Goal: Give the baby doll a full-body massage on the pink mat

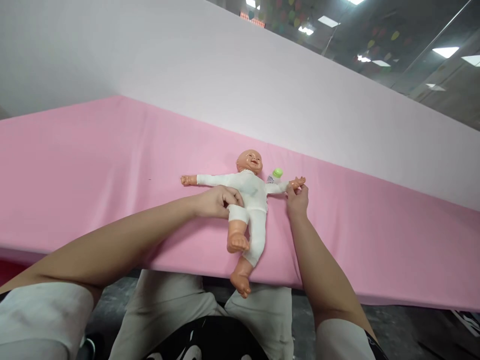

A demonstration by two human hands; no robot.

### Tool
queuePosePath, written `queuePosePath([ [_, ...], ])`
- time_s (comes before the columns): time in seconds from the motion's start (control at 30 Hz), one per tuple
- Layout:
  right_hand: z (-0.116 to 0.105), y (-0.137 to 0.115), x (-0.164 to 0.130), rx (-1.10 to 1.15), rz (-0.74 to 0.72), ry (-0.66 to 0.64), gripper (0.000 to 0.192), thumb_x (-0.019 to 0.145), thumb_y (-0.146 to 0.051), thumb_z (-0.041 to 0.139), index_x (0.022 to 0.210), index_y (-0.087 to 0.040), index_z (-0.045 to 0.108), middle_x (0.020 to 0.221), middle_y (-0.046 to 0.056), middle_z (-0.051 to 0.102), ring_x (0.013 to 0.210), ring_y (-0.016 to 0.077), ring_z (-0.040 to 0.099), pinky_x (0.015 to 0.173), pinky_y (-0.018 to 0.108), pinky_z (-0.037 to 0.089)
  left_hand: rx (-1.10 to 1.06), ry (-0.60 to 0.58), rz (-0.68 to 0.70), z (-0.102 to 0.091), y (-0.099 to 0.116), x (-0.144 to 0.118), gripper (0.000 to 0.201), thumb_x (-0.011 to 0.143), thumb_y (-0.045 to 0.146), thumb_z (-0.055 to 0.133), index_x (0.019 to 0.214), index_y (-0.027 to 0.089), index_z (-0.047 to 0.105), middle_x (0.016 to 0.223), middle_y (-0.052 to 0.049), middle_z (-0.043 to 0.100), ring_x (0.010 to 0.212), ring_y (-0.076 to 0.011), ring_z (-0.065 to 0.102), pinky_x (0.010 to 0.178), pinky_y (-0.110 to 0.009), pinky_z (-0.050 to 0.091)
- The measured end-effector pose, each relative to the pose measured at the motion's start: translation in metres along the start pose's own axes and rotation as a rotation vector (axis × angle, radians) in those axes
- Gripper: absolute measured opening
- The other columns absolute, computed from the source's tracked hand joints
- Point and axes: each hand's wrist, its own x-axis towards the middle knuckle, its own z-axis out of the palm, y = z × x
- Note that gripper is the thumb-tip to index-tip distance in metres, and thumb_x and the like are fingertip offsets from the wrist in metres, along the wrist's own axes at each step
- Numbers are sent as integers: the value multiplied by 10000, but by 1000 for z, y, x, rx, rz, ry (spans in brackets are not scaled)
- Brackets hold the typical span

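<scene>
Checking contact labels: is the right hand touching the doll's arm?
Touching. The head view shows the right hand with fingertips pinched on the wrist of the doll, no gap visible.

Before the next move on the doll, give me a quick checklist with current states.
1. Left hand on the doll at its waist: ok.
2. Right hand pinching the doll's hand: ok.
3. Doll lying face up on the pink table: ok.
4. Doll fully on the table: not ok, one foot hangs past the near edge.
5. White suit on both legs: not ok, one leg is bare.
6. Green-capped item behind the doll's arm clear of it: cannot tell.
</scene>
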Motion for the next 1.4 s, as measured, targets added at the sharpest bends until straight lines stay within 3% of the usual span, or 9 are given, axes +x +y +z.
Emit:
queuePosePath([
  [0.13,-12,10,14,-146,202,48,748,835,-461,771,1456,-149,493,1261,176,761,1133,298,741,1056,452,551,9,-142,35,13,9,-3,123,726,110,802,821,172,847,1102,-97,729,913,-197,723,824,-282,583],
  [0.3,-16,1,10,-235,178,44,744,822,-455,777,1449,-171,495,1183,143,786,1117,299,740,1048,438,551,35,-178,55,20,14,-5,158,743,134,811,873,208,863,1125,-83,743,909,-193,730,819,-276,583],
  [0.47,8,-22,-16,-69,-196,64,671,923,-452,678,1521,-229,471,1347,119,722,1117,245,720,974,416,598,-26,78,40,19,3,1,219,765,214,815,976,208,869,1114,-94,757,959,-210,741,840,-297,597],
  [0.6,33,-31,-33,-301,-540,-150,487,971,-304,573,1455,-296,631,1548,100,596,1332,309,602,1116,549,527,91,374,-27,8,-17,8,279,747,201,742,997,226,863,1129,-67,749,1018,-221,731,898,-323,602],
  [0.77,41,-33,-39,-574,-752,-395,584,935,-109,509,1422,-377,688,1530,33,615,1415,313,518,1253,591,379,164,412,-137,-6,-35,14,210,781,278,697,904,207,852,1093,-71,736,1074,-236,720,960,-321,588],
  [0.93,35,-30,-34,-466,-635,-349,460,975,-303,596,1427,-260,671,1423,101,692,1312,314,608,1186,564,462,191,414,-131,-7,-36,14,248,789,254,684,959,215,859,1142,-70,738,1037,-223,736,911,-313,598],
  [1.17,8,-12,-11,-141,-276,-75,633,954,-563,642,1467,-202,561,1287,138,736,1029,250,726,942,433,600,76,312,-1,-1,-17,4,245,739,194,776,963,213,875,1154,-90,811,1070,-259,764,941,-354,607],
  [1.3,-14,16,13,-84,-139,35,734,911,-580,686,1486,-174,478,1290,170,715,1083,269,736,992,473,585,5,147,26,10,0,1,253,732,183,829,979,210,881,1161,-113,814,1058,-277,772,927,-375,613],
  [1.4,-25,35,27,-206,-18,23,690,791,-556,813,1329,-194,577,1165,146,745,1045,291,741,1030,500,566,61,3,78,20,6,0,260,722,149,817,955,241,887,1148,-94,823,1048,-274,767,937,-375,601],
])
